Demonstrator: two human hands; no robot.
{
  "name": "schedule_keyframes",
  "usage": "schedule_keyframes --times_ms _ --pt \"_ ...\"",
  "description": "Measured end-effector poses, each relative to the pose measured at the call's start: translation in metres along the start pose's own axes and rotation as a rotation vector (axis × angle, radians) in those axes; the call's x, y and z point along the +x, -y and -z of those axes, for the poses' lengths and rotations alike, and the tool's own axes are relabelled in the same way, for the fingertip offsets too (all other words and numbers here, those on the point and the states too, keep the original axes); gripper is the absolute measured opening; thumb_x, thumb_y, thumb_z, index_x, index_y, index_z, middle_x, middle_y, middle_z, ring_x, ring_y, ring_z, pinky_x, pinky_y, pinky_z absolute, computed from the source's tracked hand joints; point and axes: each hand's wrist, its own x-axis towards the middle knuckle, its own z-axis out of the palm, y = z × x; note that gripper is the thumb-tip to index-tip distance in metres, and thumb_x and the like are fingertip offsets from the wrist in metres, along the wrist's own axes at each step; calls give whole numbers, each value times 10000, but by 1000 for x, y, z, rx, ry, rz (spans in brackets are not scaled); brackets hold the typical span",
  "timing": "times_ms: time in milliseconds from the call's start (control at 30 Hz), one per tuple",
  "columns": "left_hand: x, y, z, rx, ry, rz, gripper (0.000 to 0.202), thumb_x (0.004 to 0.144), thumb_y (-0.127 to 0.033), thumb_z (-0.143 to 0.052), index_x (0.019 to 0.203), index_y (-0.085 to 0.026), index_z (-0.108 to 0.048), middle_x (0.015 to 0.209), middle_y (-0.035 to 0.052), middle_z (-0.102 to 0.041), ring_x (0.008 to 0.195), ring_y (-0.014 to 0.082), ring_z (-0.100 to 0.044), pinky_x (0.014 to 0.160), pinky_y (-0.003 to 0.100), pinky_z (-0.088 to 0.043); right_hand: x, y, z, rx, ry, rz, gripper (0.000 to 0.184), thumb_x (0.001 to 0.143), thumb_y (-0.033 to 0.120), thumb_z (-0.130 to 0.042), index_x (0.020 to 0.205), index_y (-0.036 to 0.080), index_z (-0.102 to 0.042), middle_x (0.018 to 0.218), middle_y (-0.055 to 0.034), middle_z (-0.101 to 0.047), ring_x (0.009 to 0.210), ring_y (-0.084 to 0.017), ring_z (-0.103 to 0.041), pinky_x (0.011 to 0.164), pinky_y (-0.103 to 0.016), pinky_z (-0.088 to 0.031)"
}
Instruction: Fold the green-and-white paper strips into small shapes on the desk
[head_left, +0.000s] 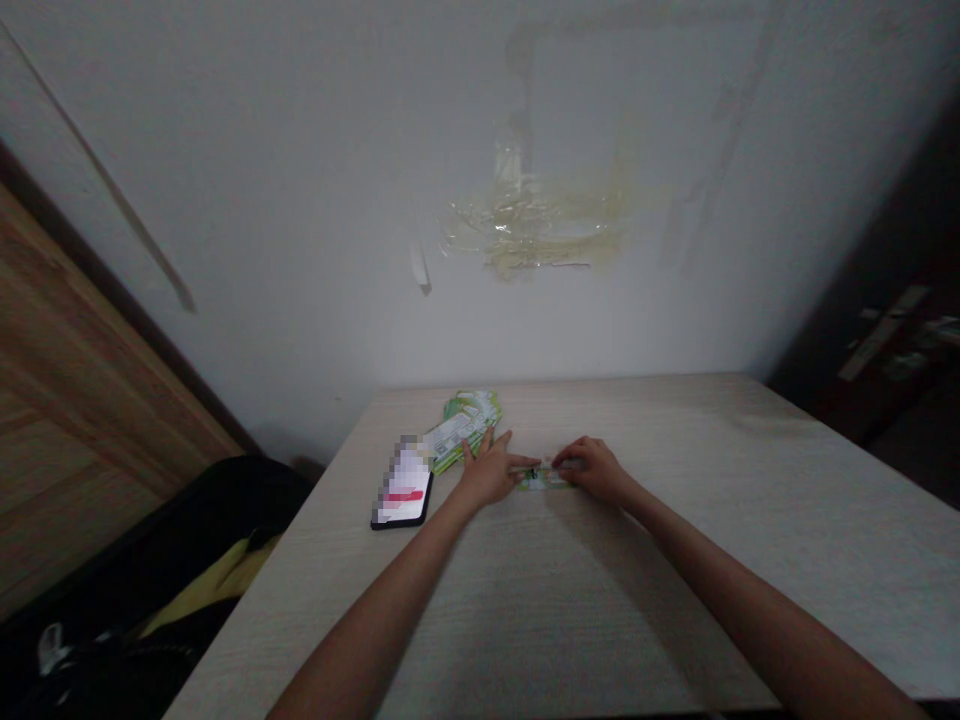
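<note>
Both my hands rest on a small green and white folded paper piece [546,482] lying on the light wooden table [675,560]. My left hand [491,470] lies flat with fingers spread, its thumb pressing the left end of the piece. My right hand [592,467] has its fingers curled and pinched on the right end of the piece. A stack of green and white printed sheets [465,425] lies just behind my left hand.
A black phone [405,490] with a lit screen lies left of my left hand, near the table's left edge. A dark bag [172,570] sits on the floor at the left. The white wall [375,200] with tape residue rises behind the table.
</note>
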Motion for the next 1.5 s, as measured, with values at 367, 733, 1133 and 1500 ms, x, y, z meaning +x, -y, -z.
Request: schedule_keyframes --times_ms 367,733,1133,1500 --pt "0 0 5 -25 53 0 397 898 -350 -521 1264 -503 -549 1578 6 -244 1457 393 -30 997 777 3 5 -15 3 41 80 37 284 714 200 -665 968 282 -762 1038 -71 -641 1042 -238 -551 973 -377 -394" --pt "-3 -3 -3 -19 -38 -18 412 876 -285 -552 1226 -499 -585 1551 -2 -303 1466 355 -46 1045 735 45 -2 -10 11 110 66 52 284 717 209 -668 976 284 -759 1035 -57 -648 1041 -231 -559 983 -379 -398" --pt "-10 -15 -16 -26 -208 6 281 863 -344 -566 1116 -433 -649 1430 -34 -473 1447 301 -160 1074 701 110 -12 2 1 19 -96 70 240 723 217 -637 930 257 -751 998 -63 -626 1002 -228 -544 936 -361 -407" --pt "-6 -24 -21 -61 -262 32 218 839 -476 -612 999 -336 -661 1396 -21 -505 1426 333 -187 1079 704 94 -11 22 -5 -119 -142 -48 256 725 391 -709 940 252 -705 984 -62 -563 1026 -245 -503 909 -356 -384"
